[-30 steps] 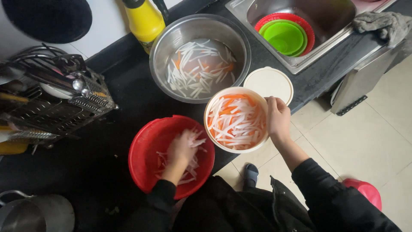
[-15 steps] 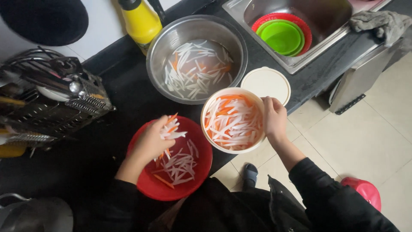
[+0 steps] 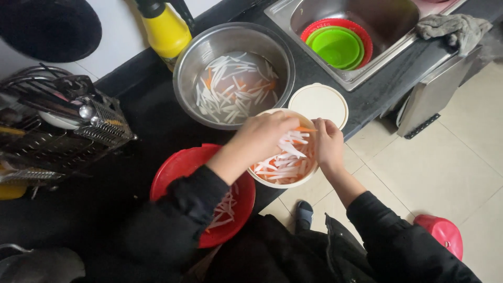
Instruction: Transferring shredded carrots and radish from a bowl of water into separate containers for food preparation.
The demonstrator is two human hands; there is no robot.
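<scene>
Black counter (image 3: 157,123) crowded; left hand (image 3: 262,137) clutches strips over cream bowl (image 3: 272,181) at its edge; right hand (image 3: 328,144) grips rim.

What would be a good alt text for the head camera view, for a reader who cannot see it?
A person's left hand puts white and orange vegetable strips into a cream bowl steadied by the right hand. Nearby on the black counter are a red bowl and a steel bowl with more strips.

Bare hands (image 3: 262,137), long black sleeves (image 3: 194,196) bunched at the wrists, dark clothing, grey slipper (image 3: 304,214)
</scene>
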